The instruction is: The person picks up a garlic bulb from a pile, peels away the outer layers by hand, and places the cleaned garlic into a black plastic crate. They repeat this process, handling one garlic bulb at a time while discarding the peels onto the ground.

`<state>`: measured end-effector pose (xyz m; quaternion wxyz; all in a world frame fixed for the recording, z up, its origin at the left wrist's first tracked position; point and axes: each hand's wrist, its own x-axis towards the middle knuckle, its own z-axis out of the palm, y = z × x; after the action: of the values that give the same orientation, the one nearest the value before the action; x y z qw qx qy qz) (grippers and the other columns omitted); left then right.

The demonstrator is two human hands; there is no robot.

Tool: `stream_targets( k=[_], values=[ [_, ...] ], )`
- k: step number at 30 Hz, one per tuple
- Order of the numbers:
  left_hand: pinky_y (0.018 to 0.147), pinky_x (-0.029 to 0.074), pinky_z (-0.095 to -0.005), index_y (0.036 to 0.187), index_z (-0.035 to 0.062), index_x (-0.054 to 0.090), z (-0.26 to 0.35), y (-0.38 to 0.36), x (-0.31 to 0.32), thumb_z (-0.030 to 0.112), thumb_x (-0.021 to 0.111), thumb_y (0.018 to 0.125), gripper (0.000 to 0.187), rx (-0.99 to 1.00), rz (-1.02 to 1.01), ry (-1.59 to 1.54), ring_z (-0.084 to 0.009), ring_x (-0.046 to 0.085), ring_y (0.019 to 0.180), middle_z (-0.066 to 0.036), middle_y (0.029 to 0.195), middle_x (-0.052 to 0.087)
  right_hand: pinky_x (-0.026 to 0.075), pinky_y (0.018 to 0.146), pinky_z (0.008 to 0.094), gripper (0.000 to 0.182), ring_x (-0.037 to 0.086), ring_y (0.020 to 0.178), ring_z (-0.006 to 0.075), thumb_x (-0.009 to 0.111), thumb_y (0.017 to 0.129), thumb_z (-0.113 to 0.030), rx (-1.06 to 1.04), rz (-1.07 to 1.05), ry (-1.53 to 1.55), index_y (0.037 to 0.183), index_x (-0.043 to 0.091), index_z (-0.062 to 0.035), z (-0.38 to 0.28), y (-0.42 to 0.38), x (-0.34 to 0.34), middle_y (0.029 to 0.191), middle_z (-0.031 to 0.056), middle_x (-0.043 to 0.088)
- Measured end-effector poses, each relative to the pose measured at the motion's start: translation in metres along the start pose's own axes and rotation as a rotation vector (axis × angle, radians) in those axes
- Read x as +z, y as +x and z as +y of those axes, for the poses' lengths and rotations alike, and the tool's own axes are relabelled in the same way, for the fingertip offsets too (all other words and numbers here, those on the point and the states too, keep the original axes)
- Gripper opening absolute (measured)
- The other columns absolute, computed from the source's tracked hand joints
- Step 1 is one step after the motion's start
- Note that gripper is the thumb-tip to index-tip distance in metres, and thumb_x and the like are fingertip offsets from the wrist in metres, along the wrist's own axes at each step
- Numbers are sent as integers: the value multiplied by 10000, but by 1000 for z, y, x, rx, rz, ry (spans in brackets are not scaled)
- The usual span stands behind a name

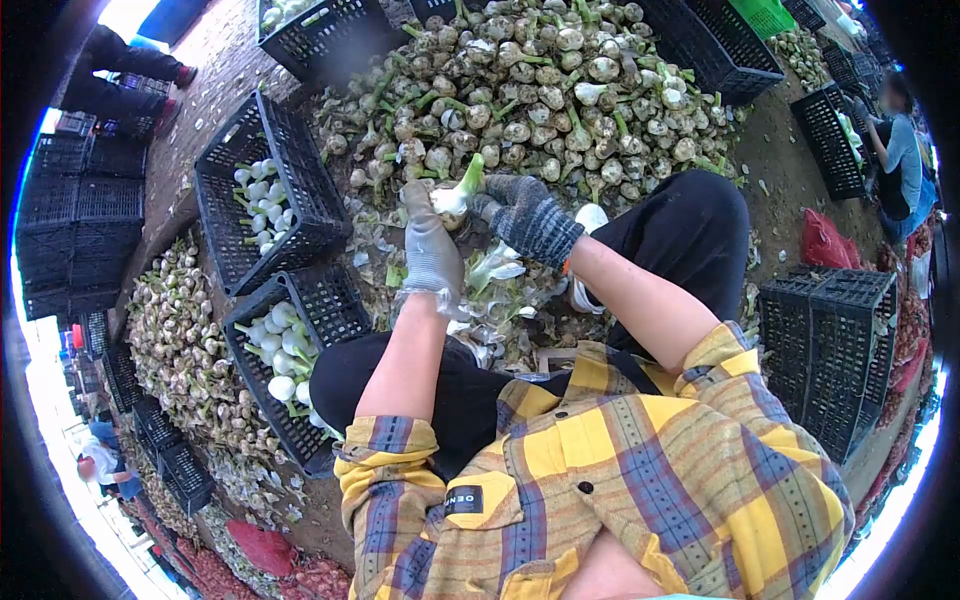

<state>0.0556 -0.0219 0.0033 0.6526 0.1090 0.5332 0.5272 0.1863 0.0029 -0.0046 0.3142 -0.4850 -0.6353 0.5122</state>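
My left hand (432, 248), in a pale grey glove, grips a garlic bulb (450, 204) with a short green stem pointing up and right. Against the bulb's right side, my right hand (530, 216) in a dark grey knitted glove has its fingers curled; the fingertips are partly hidden. Just beyond both hands lies a big heap of soil-covered garlic bulbs (540, 100). Loose garlic skins (495, 270) litter the ground below the hands, between my legs.
At my left are two black crates, a farther crate (215, 190) and a nearer crate (345, 295), each holding cleaned white bulbs. Another garlic heap (180, 335) lies beyond them. Stacked black crates (825, 350) stand right. A person (900, 150) sits far right near a crate.
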Motion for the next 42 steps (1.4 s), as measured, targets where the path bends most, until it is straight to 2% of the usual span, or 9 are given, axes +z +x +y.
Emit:
stream_targets(
  k=[4,7,14,21,26,30,33,38,42],
  values=[
    [842,422,-270,1166,34,498,-28,42,-30,543,471,861,594,597,-72,600,-133,521,942,-54,1077,552,472,695,296,262,585,732,125,568,854,-201,140,40,4,994,620,14,10,6,-2,833,109,665],
    [859,408,-271,1223,13,368,-17,8,1,264,585,868,486,637,-75,558,-191,488,991,-113,1172,456,476,694,298,273,597,738,129,565,853,-218,255,21,227,990,622,11,3,4,-7,823,108,667],
    [540,459,-239,1003,89,581,-6,3,-2,566,425,867,520,61,-128,144,-96,543,626,3,782,581,472,715,306,265,605,746,176,544,825,-172,68,149,-34,987,612,28,9,2,1,834,143,657],
    [648,453,-209,1043,64,534,-26,12,-9,459,481,895,425,464,-120,450,-57,522,736,-15,897,561,464,670,288,260,562,703,119,528,841,-179,145,149,-35,982,613,22,15,8,3,812,97,653],
    [609,492,-234,1133,97,524,-9,5,-11,451,471,896,429,-24,-245,17,-94,567,747,-13,911,584,456,648,285,255,547,682,111,534,843,-175,159,164,56,991,612,17,8,2,5,797,81,646],
    [627,503,-239,1138,86,495,-12,2,-6,369,539,881,385,214,-153,310,-110,580,764,-42,951,590,453,631,274,250,540,664,106,533,846,-174,100,228,-63,986,611,19,20,9,7,798,70,642],
    [632,511,-256,1144,82,481,-10,-4,-2,317,560,876,365,226,-186,140,-118,584,776,-49,950,589,473,673,352,285,617,722,258,532,822,-235,141,268,142,937,623,9,27,12,12,796,186,642],
    [681,537,-285,1148,41,489,-2,-3,-10,266,535,900,338,-35,-325,-64,-141,609,780,-71,963,605,463,680,345,270,595,711,227,526,827,-208,226,130,311,922,620,26,6,2,-1,800,150,648],
    [685,533,-262,1150,50,491,-21,12,-16,242,542,898,321,302,-208,242,-148,614,809,-72,999,604,459,665,348,278,610,756,218,552,820,-227,149,285,54,930,618,19,16,4,9,833,108,646]
  ],
)
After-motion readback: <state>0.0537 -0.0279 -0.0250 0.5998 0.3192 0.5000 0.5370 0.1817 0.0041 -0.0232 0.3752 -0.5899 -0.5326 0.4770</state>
